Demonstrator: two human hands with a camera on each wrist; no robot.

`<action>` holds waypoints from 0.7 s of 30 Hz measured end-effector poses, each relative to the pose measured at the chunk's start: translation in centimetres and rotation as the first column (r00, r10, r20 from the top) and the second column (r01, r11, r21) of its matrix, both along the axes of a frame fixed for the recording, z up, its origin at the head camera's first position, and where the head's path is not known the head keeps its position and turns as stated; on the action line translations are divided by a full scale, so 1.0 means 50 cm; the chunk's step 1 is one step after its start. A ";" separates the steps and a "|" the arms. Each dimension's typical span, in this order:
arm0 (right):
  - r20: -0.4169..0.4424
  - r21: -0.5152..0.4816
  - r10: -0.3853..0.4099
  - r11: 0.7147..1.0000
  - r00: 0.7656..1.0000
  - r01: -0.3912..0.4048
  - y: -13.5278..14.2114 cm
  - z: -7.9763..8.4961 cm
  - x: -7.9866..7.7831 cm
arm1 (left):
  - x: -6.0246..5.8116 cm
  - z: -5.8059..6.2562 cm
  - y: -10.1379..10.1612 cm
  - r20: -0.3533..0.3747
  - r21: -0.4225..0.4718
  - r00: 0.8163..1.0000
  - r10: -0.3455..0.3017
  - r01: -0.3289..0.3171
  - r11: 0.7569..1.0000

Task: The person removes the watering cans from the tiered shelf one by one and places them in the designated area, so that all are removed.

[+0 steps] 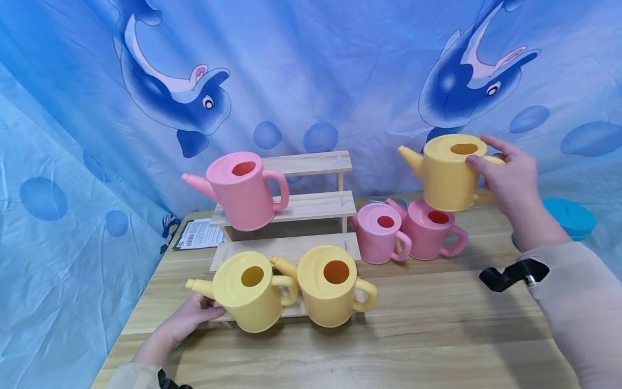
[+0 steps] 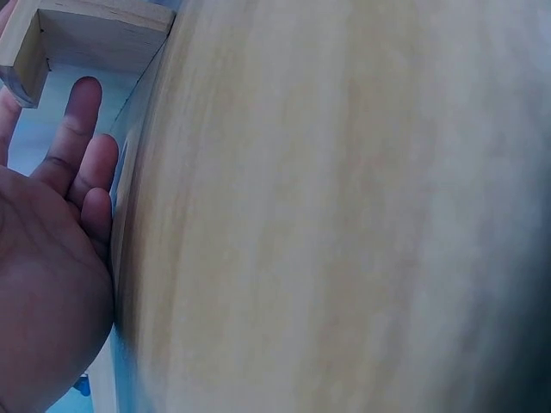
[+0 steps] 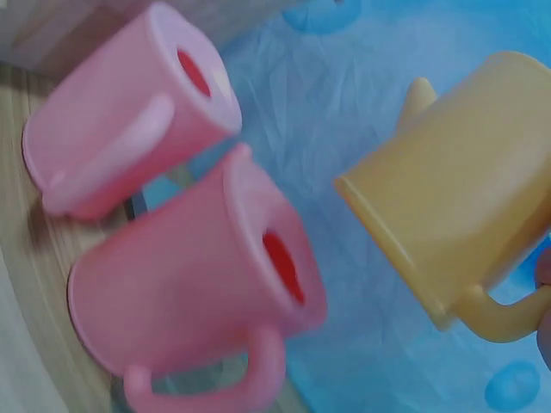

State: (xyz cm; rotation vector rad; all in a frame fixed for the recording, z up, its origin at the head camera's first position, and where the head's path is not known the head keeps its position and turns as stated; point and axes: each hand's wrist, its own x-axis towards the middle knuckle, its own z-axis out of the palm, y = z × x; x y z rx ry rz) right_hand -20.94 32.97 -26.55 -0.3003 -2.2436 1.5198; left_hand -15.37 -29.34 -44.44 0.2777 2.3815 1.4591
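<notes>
My right hand (image 1: 510, 173) grips a yellow watering can (image 1: 449, 175) by its handle and holds it up at the right, spout to the left. In the right wrist view that yellow can (image 3: 465, 189) hangs apart from two pink cans. My left hand (image 1: 194, 313) holds the left end of the bottom step of a stepped wooden stand (image 1: 311, 208); in the left wrist view some of its fingers (image 2: 73, 138) reach under the wood. Two yellow watering cans, the left one (image 1: 250, 292) and the right one (image 1: 328, 286), stand on the bottom step. A pink watering can (image 1: 243, 192) sits higher up, on the left side.
On the table (image 1: 413, 329), right of the stand, are two pink watering cans, one (image 1: 379, 235) nearer the stand and another (image 1: 427, 232) beside it. A printed sheet (image 1: 199, 234) lies behind left. A turquoise object (image 1: 568, 216) is at the far right, partly behind my arm.
</notes>
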 end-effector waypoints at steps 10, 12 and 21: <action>0.074 0.015 -0.104 0.995 0.992 0.103 0.067 -0.024 0.018 | 0.006 -0.006 -0.002 -0.008 0.022 1.000 -0.002 0.002 1.000; 0.099 0.013 -0.120 0.993 0.988 0.119 0.078 -0.030 0.022 | 0.006 -0.004 -0.002 -0.001 0.021 1.000 0.003 -0.003 1.000; 0.212 0.172 -0.172 0.976 0.962 0.136 0.109 -0.091 0.030 | 0.005 0.002 0.001 -0.006 -0.001 1.000 0.005 -0.005 1.000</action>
